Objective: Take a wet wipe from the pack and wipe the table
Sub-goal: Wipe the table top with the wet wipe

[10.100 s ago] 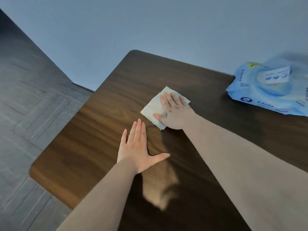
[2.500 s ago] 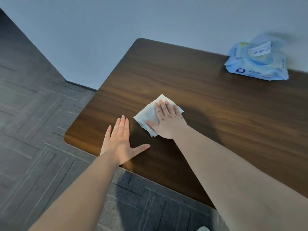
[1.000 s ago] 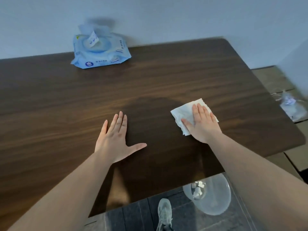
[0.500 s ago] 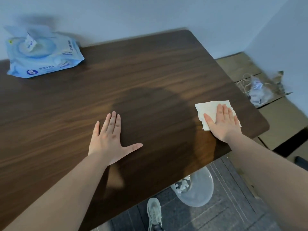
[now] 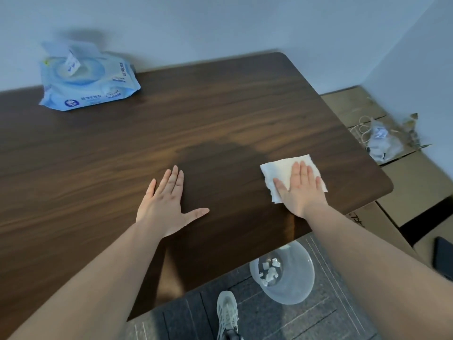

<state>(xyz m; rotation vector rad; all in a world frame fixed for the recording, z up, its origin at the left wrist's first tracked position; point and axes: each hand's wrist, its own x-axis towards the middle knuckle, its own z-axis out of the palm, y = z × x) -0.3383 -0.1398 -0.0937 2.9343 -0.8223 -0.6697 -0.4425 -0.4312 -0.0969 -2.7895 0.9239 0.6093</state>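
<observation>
A white wet wipe point(image 5: 279, 170) lies flat on the dark wooden table point(image 5: 220, 114), near its right front corner. My right hand point(image 5: 300, 190) presses flat on the wipe, fingers together, covering its right half. My left hand point(image 5: 166, 204) rests flat on the bare table in the middle front, fingers spread and thumb out, holding nothing. The blue wet wipe pack point(image 5: 85, 82) sits at the back left against the wall, its lid flap raised and one wipe sticking up.
A clear plastic bin point(image 5: 284, 273) holding crumpled white scraps stands on the floor below the table's front edge. A grey shoe point(image 5: 226, 312) is beside it. Cardboard boxes point(image 5: 411, 187) and a plastic bag point(image 5: 382, 141) fill the right side. A dark phone-like object point(image 5: 443, 258) lies at the far right.
Over ten seconds my right hand has slid the wipe from the table's left end to near its right corner. In the last half second it pulled slightly back left. My left hand stayed flat.
</observation>
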